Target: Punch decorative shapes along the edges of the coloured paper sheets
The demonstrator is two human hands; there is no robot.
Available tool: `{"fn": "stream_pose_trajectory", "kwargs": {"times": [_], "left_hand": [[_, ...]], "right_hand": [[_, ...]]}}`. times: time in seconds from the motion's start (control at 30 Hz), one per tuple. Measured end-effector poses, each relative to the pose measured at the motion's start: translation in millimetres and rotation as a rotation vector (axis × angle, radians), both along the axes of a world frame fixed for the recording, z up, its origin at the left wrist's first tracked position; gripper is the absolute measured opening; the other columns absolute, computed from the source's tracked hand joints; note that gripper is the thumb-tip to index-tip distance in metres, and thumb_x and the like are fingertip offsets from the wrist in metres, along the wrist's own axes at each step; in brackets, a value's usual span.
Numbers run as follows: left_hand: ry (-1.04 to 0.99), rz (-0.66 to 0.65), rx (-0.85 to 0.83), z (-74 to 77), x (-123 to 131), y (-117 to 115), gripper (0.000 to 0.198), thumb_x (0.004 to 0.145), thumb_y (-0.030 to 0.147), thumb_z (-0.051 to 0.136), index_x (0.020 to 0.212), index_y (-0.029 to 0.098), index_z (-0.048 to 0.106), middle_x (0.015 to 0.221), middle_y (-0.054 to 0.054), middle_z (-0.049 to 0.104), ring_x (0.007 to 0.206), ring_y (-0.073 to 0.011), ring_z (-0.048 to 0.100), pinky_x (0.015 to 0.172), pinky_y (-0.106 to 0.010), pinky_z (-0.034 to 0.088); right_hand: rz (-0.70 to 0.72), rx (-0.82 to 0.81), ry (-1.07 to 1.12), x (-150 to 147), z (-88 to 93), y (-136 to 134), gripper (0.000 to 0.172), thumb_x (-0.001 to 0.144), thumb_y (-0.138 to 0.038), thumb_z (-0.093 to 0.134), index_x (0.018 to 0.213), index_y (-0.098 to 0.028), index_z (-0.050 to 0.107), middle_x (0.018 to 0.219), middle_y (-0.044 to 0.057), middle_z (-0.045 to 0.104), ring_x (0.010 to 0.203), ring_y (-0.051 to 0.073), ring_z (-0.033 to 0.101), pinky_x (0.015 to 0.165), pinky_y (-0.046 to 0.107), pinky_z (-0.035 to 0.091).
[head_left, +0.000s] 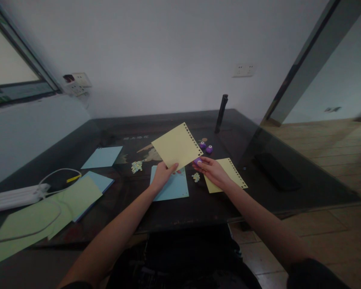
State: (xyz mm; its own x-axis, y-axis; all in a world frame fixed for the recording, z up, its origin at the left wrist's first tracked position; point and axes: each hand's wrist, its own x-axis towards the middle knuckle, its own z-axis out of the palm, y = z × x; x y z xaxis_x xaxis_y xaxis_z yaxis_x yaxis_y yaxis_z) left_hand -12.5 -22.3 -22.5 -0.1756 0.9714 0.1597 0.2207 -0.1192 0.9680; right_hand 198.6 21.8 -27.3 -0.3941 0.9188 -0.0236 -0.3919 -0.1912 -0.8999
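Note:
My left hand (163,175) pinches a yellow sheet of paper (176,145) by its lower corner and holds it raised and tilted. A row of small punched holes runs along the sheet's right edge. In my right hand (213,170) is a small purple craft punch (197,161), close to the sheet's lower right corner; whether paper sits in its slot I cannot tell. Two more purple punches (209,149) stand behind on the table. Below the hands lie a light blue sheet (174,192) and another punched yellow sheet (233,176). Small paper cut-outs (196,177) lie between them.
A larger heap of cut-outs (136,166) is left of my hands. Blue paper (104,156), green sheets (78,196) and a white power strip (16,197) with cables occupy the left side. A black upright cylinder (221,114) stands at the back; a black flat case (276,171) lies right.

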Motion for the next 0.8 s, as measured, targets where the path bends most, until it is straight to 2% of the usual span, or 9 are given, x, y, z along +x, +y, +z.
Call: {"fn": "stream_pose_trajectory", "kwargs": {"times": [0.8], "left_hand": [[0.158, -0.004, 0.014, 0.4, -0.9, 0.1, 0.025, 0.078, 0.033, 0.061, 0.078, 0.010, 0.069, 0.062, -0.008, 0.071, 0.056, -0.0166, 0.061, 0.055, -0.024, 0.047]], "right_hand": [[-0.005, -0.030, 0.025, -0.1, 4.7, -2.5, 0.032, 0.061, -0.024, 0.082, 0.088, -0.017, 0.067, 0.089, 0.006, 0.072, 0.079, 0.018, 0.069, 0.084, 0.034, 0.054]]}}
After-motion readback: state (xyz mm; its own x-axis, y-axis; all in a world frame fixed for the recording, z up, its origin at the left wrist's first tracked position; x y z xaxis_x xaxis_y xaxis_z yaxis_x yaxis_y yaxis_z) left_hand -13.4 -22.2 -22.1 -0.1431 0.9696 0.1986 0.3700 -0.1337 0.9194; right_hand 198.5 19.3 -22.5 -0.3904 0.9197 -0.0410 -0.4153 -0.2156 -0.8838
